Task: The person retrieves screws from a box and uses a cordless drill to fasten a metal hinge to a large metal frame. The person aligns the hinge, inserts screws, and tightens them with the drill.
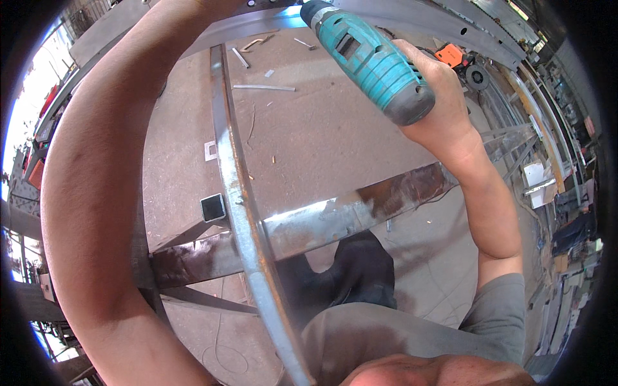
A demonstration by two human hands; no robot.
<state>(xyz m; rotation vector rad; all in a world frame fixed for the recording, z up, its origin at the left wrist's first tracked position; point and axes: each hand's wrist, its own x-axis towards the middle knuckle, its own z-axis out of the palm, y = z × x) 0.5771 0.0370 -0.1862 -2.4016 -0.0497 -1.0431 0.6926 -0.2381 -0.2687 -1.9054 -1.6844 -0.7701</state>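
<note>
My right hand (444,100) is closed round the grip of a teal and black cordless drill (370,61). The drill's black chuck points up and left, at a grey metal beam (257,22) with round holes that runs across the top of the view. Whether a bit touches the beam cannot be made out. My left forearm (96,186) reaches up along the left side to the same beam, and the hand itself lies beyond the top edge.
A long narrow metal bar (248,238) runs toward me, crossing a rust-stained square tube (315,222). Metal offcuts (264,87) and scraps lie on the concrete floor (322,141). To the right are an orange tool (450,55), a dark round disc (476,77) and stacked metal lengths.
</note>
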